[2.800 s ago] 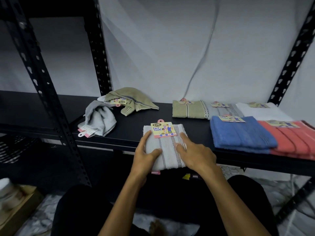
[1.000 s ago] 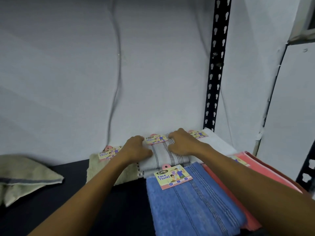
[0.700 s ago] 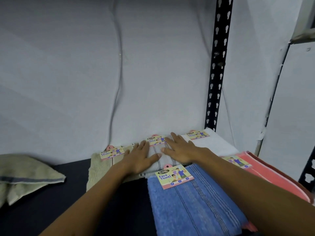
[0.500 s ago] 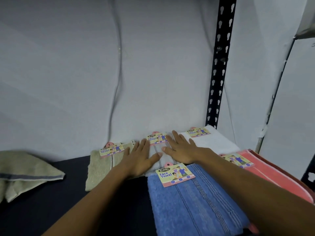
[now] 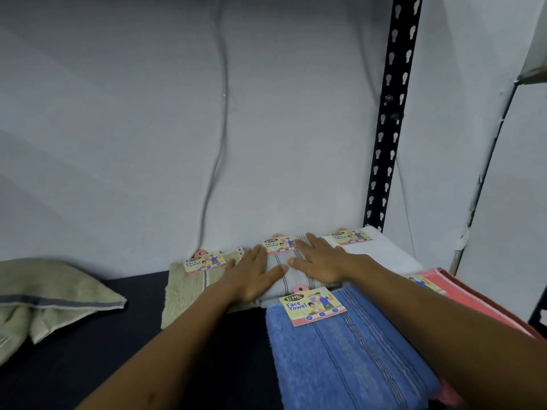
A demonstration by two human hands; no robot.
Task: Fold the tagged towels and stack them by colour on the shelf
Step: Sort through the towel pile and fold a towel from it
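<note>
The folded grey towel (image 5: 291,275), a soft rectangle crossed by thin dark stripes, lies at the back of the dark shelf (image 5: 88,350), against the pale wall (image 5: 148,128). It sits between the folded olive towel (image 5: 189,291) on its left and the folded white towel (image 5: 376,253) on its right, touching both. A printed card tag (image 5: 279,244) reading "Face Towel" lies flat at its far edge.

Both hands lie flat on the grey towel. The left hand (image 5: 251,276) presses its near left part, fingers straight and slightly spread, the thumb angled in toward the other hand. The right hand (image 5: 321,258) presses the right part, fingers straight and close together and reaching to the far edge by the tag, its thumb pointing left. The two thumb tips nearly meet.

Just in front lies the folded blue towel (image 5: 349,353), thick looped terry with a band of fine dark lines running lengthwise; its own tag (image 5: 312,304) rests on its far end, overlapping the grey towel's near edge. To the right of the blue one, partly under the right forearm, is a coral-pink towel (image 5: 485,303), ribbed, on a darker red layer. The olive towel and white towel carry like tags.

At far left an unfolded olive towel (image 5: 50,294) with a grey-blue band lies in a loose rumpled heap. A black slotted metal upright (image 5: 390,113) rises behind the white towel, and a thin cable (image 5: 222,113) hangs down the wall.
</note>
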